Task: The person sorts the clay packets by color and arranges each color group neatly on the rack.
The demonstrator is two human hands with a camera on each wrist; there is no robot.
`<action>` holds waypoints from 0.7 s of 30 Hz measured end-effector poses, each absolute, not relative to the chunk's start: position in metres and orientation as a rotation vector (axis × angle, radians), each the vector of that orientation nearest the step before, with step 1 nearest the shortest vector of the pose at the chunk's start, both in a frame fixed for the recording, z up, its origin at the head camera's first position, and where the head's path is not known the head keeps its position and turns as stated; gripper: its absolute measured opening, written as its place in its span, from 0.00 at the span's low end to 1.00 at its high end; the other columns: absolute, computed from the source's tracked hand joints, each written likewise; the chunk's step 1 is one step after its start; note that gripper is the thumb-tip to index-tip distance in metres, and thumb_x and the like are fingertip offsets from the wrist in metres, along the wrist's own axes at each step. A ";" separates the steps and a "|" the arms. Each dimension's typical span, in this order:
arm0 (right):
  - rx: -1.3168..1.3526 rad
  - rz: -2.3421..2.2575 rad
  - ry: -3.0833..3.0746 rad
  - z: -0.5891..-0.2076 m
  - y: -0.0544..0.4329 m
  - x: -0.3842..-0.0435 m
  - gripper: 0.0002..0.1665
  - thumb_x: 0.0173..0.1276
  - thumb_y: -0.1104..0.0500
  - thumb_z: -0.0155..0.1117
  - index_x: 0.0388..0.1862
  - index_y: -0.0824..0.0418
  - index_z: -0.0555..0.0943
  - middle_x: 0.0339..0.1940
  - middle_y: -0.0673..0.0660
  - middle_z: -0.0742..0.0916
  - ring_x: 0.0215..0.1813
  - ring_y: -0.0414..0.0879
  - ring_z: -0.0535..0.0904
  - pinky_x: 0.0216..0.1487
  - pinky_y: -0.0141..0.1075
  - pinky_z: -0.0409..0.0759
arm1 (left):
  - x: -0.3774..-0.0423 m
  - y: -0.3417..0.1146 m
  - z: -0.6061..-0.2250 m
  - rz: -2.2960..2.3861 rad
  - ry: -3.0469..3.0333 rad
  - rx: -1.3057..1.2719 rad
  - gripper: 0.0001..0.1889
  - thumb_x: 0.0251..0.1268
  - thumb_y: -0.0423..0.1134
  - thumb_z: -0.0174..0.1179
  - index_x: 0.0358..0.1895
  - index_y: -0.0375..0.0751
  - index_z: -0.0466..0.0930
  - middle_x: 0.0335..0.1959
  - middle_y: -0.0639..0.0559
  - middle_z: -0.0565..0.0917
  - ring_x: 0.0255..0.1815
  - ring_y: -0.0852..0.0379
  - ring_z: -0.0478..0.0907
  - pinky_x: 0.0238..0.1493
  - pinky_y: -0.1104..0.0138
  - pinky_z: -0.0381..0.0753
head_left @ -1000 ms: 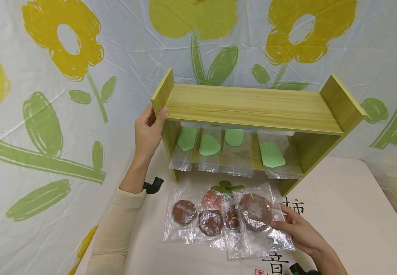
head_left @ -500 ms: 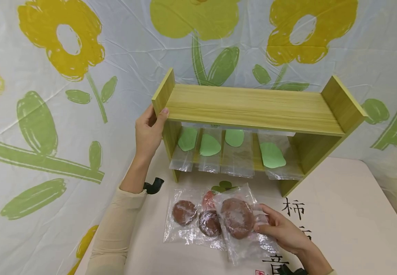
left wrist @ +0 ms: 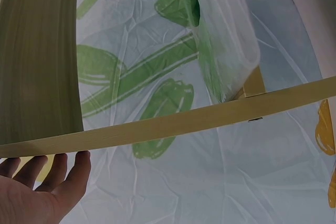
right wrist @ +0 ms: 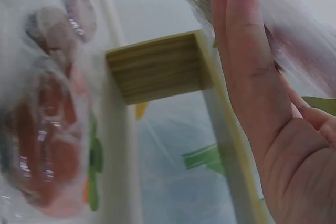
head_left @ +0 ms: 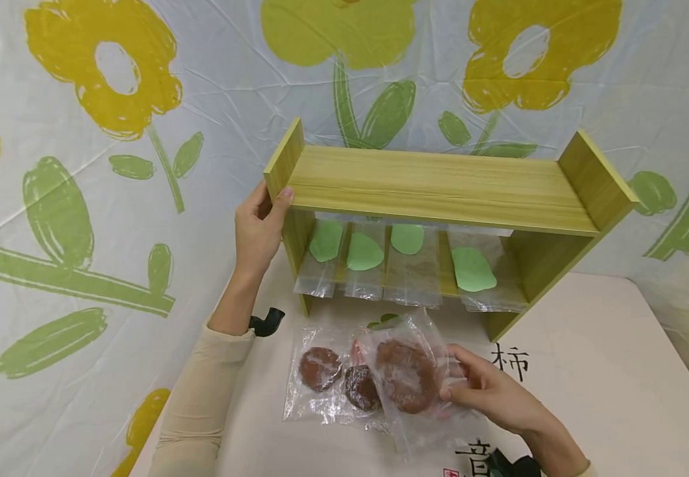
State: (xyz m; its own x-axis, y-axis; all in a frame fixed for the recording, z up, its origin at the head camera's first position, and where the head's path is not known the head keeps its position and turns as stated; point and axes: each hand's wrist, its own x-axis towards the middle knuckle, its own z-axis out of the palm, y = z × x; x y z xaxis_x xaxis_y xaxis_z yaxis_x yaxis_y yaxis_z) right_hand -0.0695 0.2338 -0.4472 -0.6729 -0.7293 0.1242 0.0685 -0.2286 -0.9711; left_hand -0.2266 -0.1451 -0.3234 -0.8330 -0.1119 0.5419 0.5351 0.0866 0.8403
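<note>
My left hand (head_left: 258,232) grips the left end of a yellow-green wooden shelf (head_left: 440,192), thumb on its front edge. In the left wrist view, the fingertips touch the side board (left wrist: 131,132). Low over the table, my right hand (head_left: 493,391) pinches the right edge of a clear plastic bag (head_left: 407,377) holding a round brown disc. Beneath and left of it lie more clear bags with brown discs, one disc (head_left: 319,369) in full view and another (head_left: 359,389) partly covered. The right wrist view shows the lying bags blurred, with a reddish patch (right wrist: 63,203).
Several clear bags with green paper pieces (head_left: 364,250) lie along the shelf's lower level, their ends over its front edge. The pale table (head_left: 613,371) bears black writing (head_left: 510,361). Behind hangs a flower-printed cloth (head_left: 219,73).
My right hand has moved left with the bag and tilted it, so it covers more of the bags on the table. The left hand stays on the shelf.
</note>
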 end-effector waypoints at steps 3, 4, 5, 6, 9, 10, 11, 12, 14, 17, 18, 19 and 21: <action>-0.857 -1.968 1.518 -0.439 0.233 -0.074 0.35 0.74 0.80 0.45 0.78 0.65 0.56 0.62 0.64 0.77 0.52 0.57 0.83 0.49 0.55 0.81 | -0.227 -0.145 -0.323 -1.792 -1.897 -0.413 0.21 0.74 0.40 0.60 0.67 0.42 0.77 0.56 0.45 0.83 0.53 0.50 0.81 0.51 0.55 0.82; -0.861 -1.972 1.537 -0.436 0.233 -0.075 0.35 0.74 0.80 0.46 0.78 0.65 0.56 0.61 0.63 0.78 0.52 0.56 0.83 0.48 0.55 0.81 | -0.227 -0.145 -0.323 -1.789 -1.899 -0.412 0.21 0.74 0.39 0.59 0.67 0.41 0.77 0.56 0.44 0.83 0.53 0.50 0.81 0.51 0.55 0.82; -0.880 -1.975 1.552 -0.433 0.233 -0.076 0.35 0.74 0.80 0.45 0.77 0.66 0.56 0.61 0.63 0.78 0.51 0.56 0.83 0.48 0.55 0.81 | -0.227 -0.145 -0.323 -1.785 -1.900 -0.411 0.21 0.75 0.38 0.59 0.67 0.39 0.77 0.57 0.43 0.83 0.53 0.50 0.81 0.51 0.54 0.81; -0.887 -1.977 1.571 -0.430 0.232 -0.077 0.35 0.74 0.80 0.45 0.77 0.66 0.56 0.61 0.63 0.77 0.51 0.55 0.84 0.48 0.55 0.81 | -0.227 -0.144 -0.323 -1.782 -1.901 -0.412 0.21 0.75 0.37 0.59 0.67 0.38 0.76 0.57 0.43 0.83 0.53 0.50 0.81 0.52 0.53 0.81; -0.881 -1.977 1.623 -0.419 0.229 -0.082 0.35 0.74 0.80 0.47 0.77 0.67 0.56 0.60 0.64 0.78 0.53 0.55 0.83 0.48 0.54 0.82 | -0.227 -0.145 -0.323 -1.780 -1.902 -0.409 0.21 0.75 0.37 0.59 0.67 0.39 0.76 0.57 0.43 0.83 0.53 0.50 0.81 0.52 0.53 0.81; -0.882 -1.970 1.650 -0.415 0.229 -0.083 0.34 0.74 0.80 0.47 0.76 0.67 0.56 0.60 0.65 0.78 0.52 0.54 0.83 0.48 0.54 0.82 | -0.227 -0.145 -0.323 -1.779 -1.902 -0.409 0.21 0.74 0.38 0.59 0.67 0.40 0.76 0.57 0.43 0.83 0.53 0.50 0.81 0.52 0.54 0.81; -0.890 -1.962 1.685 -0.412 0.228 -0.085 0.35 0.74 0.80 0.48 0.77 0.67 0.56 0.61 0.64 0.78 0.52 0.53 0.83 0.48 0.52 0.83 | -0.227 -0.145 -0.323 -1.779 -1.899 -0.414 0.21 0.74 0.39 0.59 0.67 0.41 0.77 0.57 0.44 0.83 0.53 0.50 0.81 0.52 0.54 0.81; -0.881 -1.957 1.713 -0.407 0.227 -0.086 0.35 0.74 0.79 0.49 0.77 0.67 0.57 0.61 0.64 0.78 0.52 0.52 0.83 0.48 0.51 0.83 | -0.227 -0.145 -0.323 -1.778 -1.896 -0.419 0.21 0.74 0.39 0.59 0.67 0.42 0.77 0.56 0.45 0.83 0.53 0.51 0.81 0.52 0.54 0.81; -0.902 -1.943 1.759 -0.399 0.226 -0.089 0.35 0.73 0.79 0.49 0.77 0.67 0.56 0.60 0.64 0.78 0.52 0.50 0.82 0.47 0.48 0.84 | -0.227 -0.145 -0.324 -1.776 -1.891 -0.429 0.21 0.74 0.41 0.60 0.67 0.45 0.78 0.56 0.46 0.83 0.53 0.51 0.81 0.52 0.55 0.81; -0.932 -1.923 1.805 -0.385 0.224 -0.095 0.37 0.73 0.80 0.49 0.78 0.66 0.55 0.61 0.63 0.77 0.54 0.48 0.81 0.49 0.44 0.83 | -0.227 -0.146 -0.324 -1.776 -1.880 -0.449 0.21 0.73 0.42 0.61 0.67 0.46 0.78 0.56 0.46 0.83 0.53 0.50 0.81 0.52 0.55 0.81; -0.944 -1.919 1.809 -0.379 0.223 -0.096 0.37 0.73 0.80 0.49 0.78 0.66 0.55 0.61 0.63 0.77 0.55 0.49 0.81 0.49 0.43 0.83 | -0.228 -0.146 -0.324 -1.777 -1.878 -0.450 0.21 0.73 0.42 0.61 0.66 0.46 0.78 0.56 0.46 0.83 0.53 0.50 0.81 0.52 0.56 0.81; -0.966 -1.916 1.814 -0.373 0.221 -0.098 0.37 0.73 0.80 0.49 0.78 0.67 0.55 0.61 0.63 0.77 0.55 0.49 0.80 0.49 0.42 0.83 | -0.228 -0.146 -0.324 -1.778 -1.876 -0.451 0.21 0.73 0.43 0.61 0.66 0.46 0.79 0.56 0.46 0.84 0.53 0.50 0.81 0.51 0.56 0.81; -0.971 -1.926 1.817 -0.360 0.218 -0.102 0.37 0.72 0.80 0.50 0.78 0.67 0.55 0.61 0.64 0.77 0.56 0.50 0.80 0.49 0.43 0.83 | -0.229 -0.146 -0.325 -1.776 -1.874 -0.454 0.20 0.73 0.43 0.61 0.66 0.46 0.79 0.55 0.46 0.84 0.53 0.50 0.81 0.51 0.57 0.81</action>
State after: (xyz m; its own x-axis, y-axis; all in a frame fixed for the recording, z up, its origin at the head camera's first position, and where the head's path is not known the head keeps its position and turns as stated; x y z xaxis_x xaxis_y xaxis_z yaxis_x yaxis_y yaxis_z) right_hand -0.1016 0.2176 -0.3602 -0.7177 -0.6481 0.2548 -0.2165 -0.1401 -0.9662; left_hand -0.2286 -0.1464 -0.3249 -0.8119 -0.1051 0.5743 0.5679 0.0863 0.8186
